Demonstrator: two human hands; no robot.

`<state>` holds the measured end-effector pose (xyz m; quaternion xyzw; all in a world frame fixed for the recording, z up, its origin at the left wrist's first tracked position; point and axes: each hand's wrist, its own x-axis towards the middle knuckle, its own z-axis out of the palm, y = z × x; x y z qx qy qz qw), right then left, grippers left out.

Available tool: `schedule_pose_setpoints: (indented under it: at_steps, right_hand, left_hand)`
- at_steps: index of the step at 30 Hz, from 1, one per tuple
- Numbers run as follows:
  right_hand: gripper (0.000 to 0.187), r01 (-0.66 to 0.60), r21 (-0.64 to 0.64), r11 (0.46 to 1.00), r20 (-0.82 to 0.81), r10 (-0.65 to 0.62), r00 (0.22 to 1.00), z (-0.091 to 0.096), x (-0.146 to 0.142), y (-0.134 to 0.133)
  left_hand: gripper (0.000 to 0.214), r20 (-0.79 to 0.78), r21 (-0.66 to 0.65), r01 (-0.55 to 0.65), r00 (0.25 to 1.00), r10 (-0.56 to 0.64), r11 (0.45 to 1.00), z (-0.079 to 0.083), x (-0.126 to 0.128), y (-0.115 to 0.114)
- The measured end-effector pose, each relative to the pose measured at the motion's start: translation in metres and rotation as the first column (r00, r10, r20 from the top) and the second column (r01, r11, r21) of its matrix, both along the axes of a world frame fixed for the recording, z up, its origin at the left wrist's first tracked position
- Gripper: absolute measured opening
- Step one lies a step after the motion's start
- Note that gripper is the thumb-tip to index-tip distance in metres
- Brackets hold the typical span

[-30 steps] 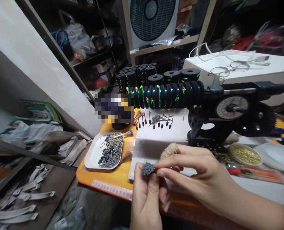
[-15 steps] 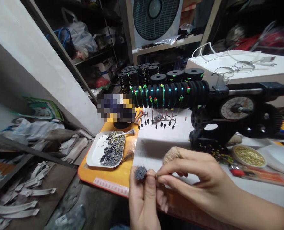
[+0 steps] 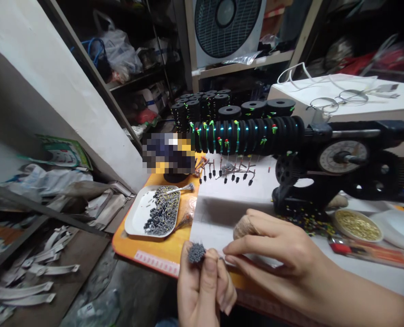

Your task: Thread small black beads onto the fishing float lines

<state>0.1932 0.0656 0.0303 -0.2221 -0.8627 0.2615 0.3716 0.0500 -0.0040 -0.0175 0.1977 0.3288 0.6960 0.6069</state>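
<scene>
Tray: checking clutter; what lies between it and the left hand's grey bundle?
In the head view, only bare orange tabletop separates the tray from the grey bundle.

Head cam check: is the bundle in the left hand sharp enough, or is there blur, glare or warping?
Head view: the grey bundle in the left hand is well lit and fairly sharp, no glare; the wide-angle lens skews the shelf post at left; the back shelves are dark; a pixelated patch sits left of the spool row.

A small, crowded workshop.
A black machine (image 3: 338, 156) with gears holds spools (image 3: 246, 134), a tray (image 3: 136, 217) is full of tiny parts, and shelves (image 3: 133, 79) are packed with stuff.
</scene>
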Motion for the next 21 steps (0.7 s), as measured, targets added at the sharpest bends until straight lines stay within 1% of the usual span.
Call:
schedule_pose_setpoints:
  at_steps: [3,7,11,14,16,18,21]
  right_hand:
    - [0.012,-0.019,-0.02,1.0,-0.008,0.019,1.0,0.0008,0.0013,-0.0018]
    - [0.012,-0.02,-0.039,0.999,-0.009,0.019,1.0,0.0003,0.0021,-0.0025]
    - [0.013,-0.014,-0.021,1.0,-0.01,0.014,1.0,0.0018,0.0013,-0.0003]
    - [0.013,-0.019,-0.016,1.0,0.004,0.019,1.0,0.0039,0.001,-0.0003]
    - [0.012,-0.015,-0.02,1.0,0.001,0.015,1.0,0.0038,0.0013,-0.0014]
    - [0.012,-0.008,-0.018,1.0,-0.009,0.008,1.0,0.002,0.0018,-0.0021]
    - [0.012,-0.01,-0.005,1.0,-0.056,0.01,0.998,-0.0015,0.003,-0.0006]
  left_hand:
    - [0.033,0.003,-0.011,0.004,1.0,-0.004,1.0,0.0011,-0.0019,-0.0001]
    - [0.03,-0.009,-0.033,0.009,1.0,-0.009,0.999,0.0004,-0.0036,-0.0006]
    - [0.03,-0.008,0.017,0.041,0.999,-0.041,0.999,-0.0007,-0.0031,-0.0005]
    - [0.029,-0.005,0.043,0.036,0.999,-0.036,0.998,-0.0003,-0.0021,0.0]
    - [0.029,-0.007,0.013,0.023,1.0,-0.023,1.0,0.0006,-0.0015,0.0002]
    - [0.029,-0.012,-0.047,0.003,1.0,-0.004,0.999,0.0017,-0.0011,0.0003]
    - [0.037,-0.016,-0.143,-0.012,1.0,0.01,0.99,0.003,-0.0005,0.0003]
